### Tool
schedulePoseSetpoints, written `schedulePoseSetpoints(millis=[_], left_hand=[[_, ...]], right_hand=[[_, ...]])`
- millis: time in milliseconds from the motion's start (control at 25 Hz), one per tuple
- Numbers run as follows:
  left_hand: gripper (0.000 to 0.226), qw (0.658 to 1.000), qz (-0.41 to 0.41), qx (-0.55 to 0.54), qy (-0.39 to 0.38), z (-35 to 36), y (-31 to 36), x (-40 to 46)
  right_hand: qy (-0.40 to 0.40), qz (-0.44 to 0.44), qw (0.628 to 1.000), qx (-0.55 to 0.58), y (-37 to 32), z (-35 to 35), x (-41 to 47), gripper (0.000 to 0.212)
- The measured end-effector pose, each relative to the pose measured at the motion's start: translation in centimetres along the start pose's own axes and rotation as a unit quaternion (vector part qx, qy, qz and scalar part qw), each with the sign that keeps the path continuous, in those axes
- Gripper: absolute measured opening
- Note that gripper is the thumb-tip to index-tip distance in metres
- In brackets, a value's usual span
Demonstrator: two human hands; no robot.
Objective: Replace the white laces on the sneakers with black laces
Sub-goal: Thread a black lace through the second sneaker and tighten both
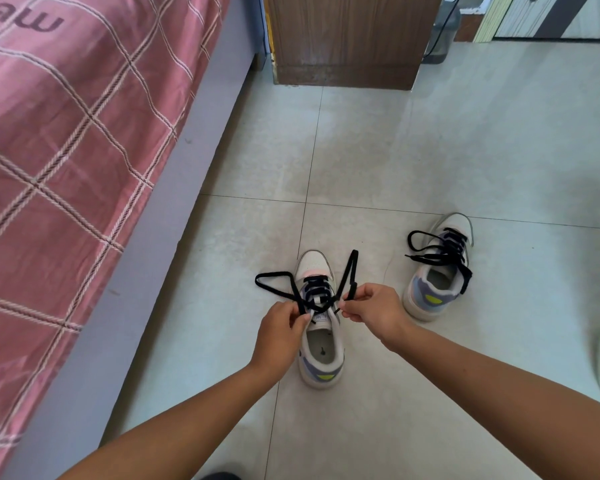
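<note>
- The near sneaker (321,327) stands on the tiled floor (430,150) directly under both hands, its long axis running away from the person, toe farthest.
- Its black lace (314,301) crosses in a half-formed knot between the hands.
- The left hand (281,336) pinches the left loop; the right hand (371,306) pinches the right loop; both are equally near.
- The second sneaker (439,271), black-laced, sits right of the right hand.

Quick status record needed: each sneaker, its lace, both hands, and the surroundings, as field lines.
near sneaker: on tiled floor, laced in black
near black lace: crossed above the tongue, two loops raised
left hand: pinches left loop
right hand: pinches right loop
far sneaker: to the right, apart
far black lace: threaded, bow looks loose
bed: left, pink plaid cover
white laces: none seen
</note>
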State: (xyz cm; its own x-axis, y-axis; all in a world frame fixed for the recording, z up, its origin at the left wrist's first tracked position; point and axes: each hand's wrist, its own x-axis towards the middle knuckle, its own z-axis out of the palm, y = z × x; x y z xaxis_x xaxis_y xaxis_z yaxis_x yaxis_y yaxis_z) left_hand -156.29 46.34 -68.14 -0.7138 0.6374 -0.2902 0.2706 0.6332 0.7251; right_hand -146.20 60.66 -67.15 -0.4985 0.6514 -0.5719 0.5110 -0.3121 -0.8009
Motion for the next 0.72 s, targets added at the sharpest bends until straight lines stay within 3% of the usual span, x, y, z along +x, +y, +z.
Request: schedulePoseSetpoints(millis=[120,320,440,520,640,720], left_hand=[[0.02,1.0,0.013,0.004,0.023,0.4,0.0,-0.6],[0.017,1.0,0.009,0.016,0.017,0.7,0.0,-0.5],[0.021,1.0,-0.007,0.014,0.027,0.7,0.0,-0.5],[0.022,0.999,-0.003,0.026,0.027,0.9,-0.1,-0.6],[0.022,0.999,0.004,0.036,0.032,1.0,0.0,-0.7],[0.028,0.999,-0.008,0.024,0.037,1.1,0.0,-0.5]], right_hand=[[-0.011,-0.029,0.998,-0.06,0.0,-0.2,0.1,0.011],[-0.037,0.0,0.999,-0.032,0.0,-0.5,-0.1,0.014],[-0.017,0.007,0.998,-0.054,0.9,0.2,-0.1,0.009],[0.002,-0.031,0.992,-0.12,1.5,0.8,-0.3,0.018],[0.028,-0.191,0.935,-0.298,2.0,2.1,-1.6,0.016],[0.05,-0.307,0.852,-0.42,2.5,2.7,-2.3,0.031]])
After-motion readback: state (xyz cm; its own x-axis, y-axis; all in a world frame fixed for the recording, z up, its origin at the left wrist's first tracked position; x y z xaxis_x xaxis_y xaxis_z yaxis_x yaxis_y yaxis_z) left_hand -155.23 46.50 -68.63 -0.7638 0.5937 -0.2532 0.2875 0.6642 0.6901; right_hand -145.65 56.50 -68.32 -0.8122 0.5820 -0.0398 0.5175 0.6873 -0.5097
